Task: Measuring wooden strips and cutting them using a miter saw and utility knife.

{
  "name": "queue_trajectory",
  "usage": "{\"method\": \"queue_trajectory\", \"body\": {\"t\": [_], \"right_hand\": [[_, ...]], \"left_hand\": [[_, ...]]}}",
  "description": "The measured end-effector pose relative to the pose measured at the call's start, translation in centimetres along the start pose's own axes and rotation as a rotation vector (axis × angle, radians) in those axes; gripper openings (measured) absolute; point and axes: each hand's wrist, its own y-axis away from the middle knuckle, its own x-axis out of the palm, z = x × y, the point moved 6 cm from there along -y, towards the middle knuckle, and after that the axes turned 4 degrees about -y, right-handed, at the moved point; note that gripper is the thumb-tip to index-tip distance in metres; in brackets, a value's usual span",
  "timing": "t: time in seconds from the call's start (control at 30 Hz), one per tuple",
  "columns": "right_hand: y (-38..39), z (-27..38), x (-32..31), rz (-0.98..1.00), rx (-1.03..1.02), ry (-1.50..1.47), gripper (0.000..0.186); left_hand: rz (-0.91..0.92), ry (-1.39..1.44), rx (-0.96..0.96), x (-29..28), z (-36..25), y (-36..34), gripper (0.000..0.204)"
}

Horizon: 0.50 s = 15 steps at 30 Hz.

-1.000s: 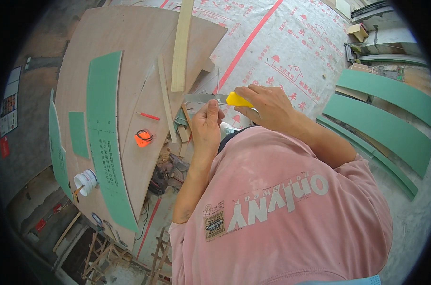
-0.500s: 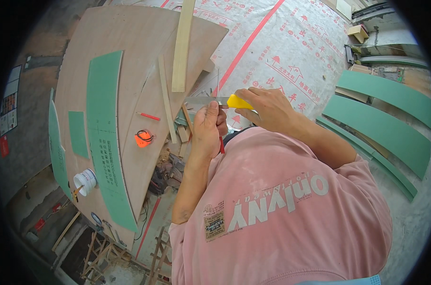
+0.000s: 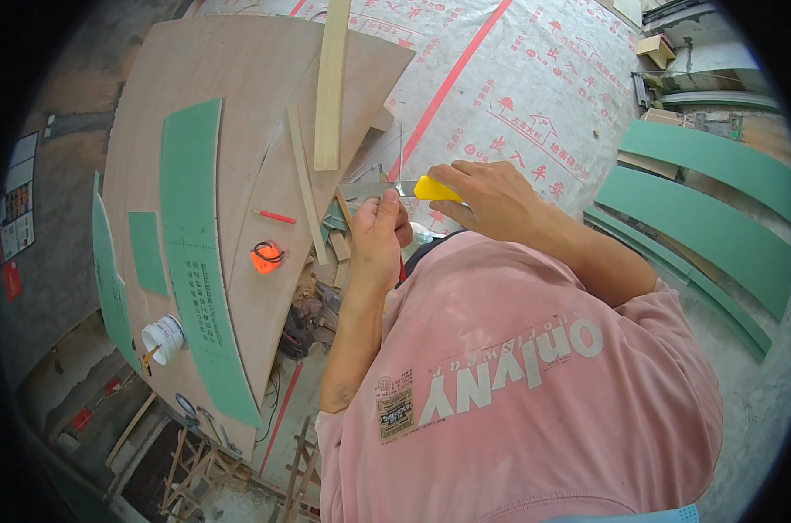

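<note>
In front of my chest, my right hand [image 3: 491, 193] is closed around the yellow handle of a flat-bladed tool [image 3: 434, 189]. Its grey metal blade points left, level, and its exact kind is unclear. My left hand [image 3: 378, 237] is closed at the blade, thumb pressed up against it near the handle and the other fingers curled beneath. A thin red thing [image 3: 402, 268] shows just below the left hand; whether that hand holds it I cannot tell. Left of my hands, a red pencil [image 3: 274, 216] and an orange tape measure [image 3: 265, 256] lie on a plywood sheet [image 3: 238, 78].
On the plywood lie a long green board [image 3: 190, 166], a small green piece [image 3: 147, 253], wood strips [image 3: 332, 96] and a white tub [image 3: 163, 338]. Wood offcuts [image 3: 340, 246] sit below my left hand. More green boards [image 3: 692, 231] rest on the right.
The view has shifted slightly. Both hands stay on the tool in nearly the same place; the left hand's curled fingers have moved slightly lower and left.
</note>
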Motion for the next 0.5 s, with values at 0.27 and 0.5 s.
{"method": "queue_trajectory", "body": {"t": [0.27,0.5], "right_hand": [[0.0,-0.15,0.15,-0.028,-0.026,0.021,0.035],[-0.25,-0.07,-0.19,-0.042,-0.005,0.009,0.033]], "left_hand": [[-0.176,-0.308,0.084,0.32,-1.19,0.78,0.05],[-0.223,-0.421,0.169,-0.63,-0.69,0.34,0.055]]}}
